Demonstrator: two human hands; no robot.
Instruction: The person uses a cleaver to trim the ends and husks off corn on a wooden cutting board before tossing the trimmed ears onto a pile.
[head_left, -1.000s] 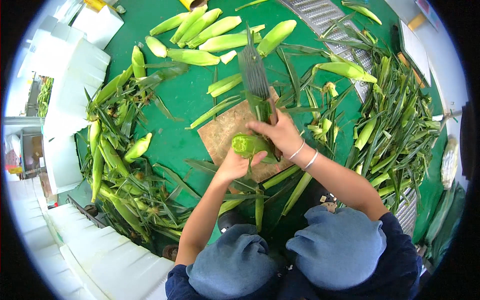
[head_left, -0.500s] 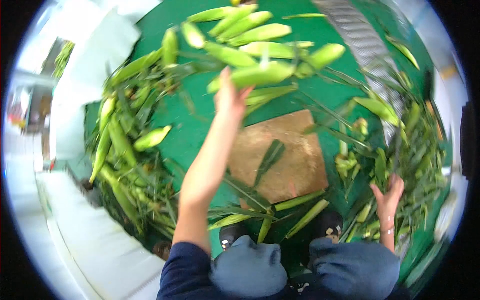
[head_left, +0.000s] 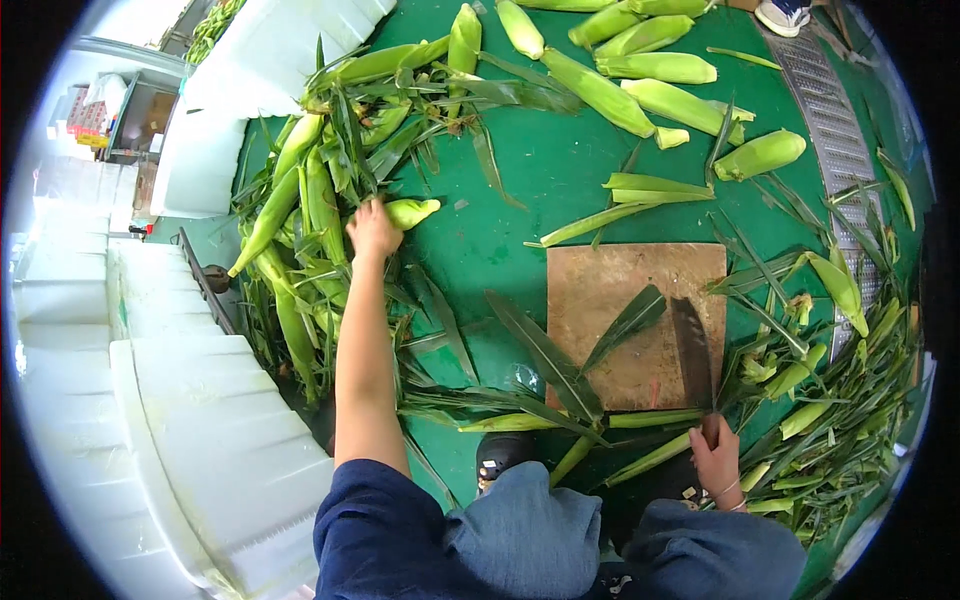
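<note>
At the left pile of unhusked corn, my left hand is closed around a short green ear of corn. The tip of that ear sticks out to the right of my fingers; the rest is hidden under them. My right hand grips the handle of a dark, broad-bladed knife near my right knee. Its blade points away from me, over the right part of a worn wooden board. Loose green corn leaves lie on and beside the board.
Several trimmed ears of corn lie on the green floor at the far side. A heap of cut leaves and stalks spreads at the right, by a metal drain grate. White foam boxes line the left. Another person's shoe shows at the top right.
My left hand has let go of an ear at the far group and moved left onto the ear by the pile. My right hand has brought the knife from the right heap to the board.
</note>
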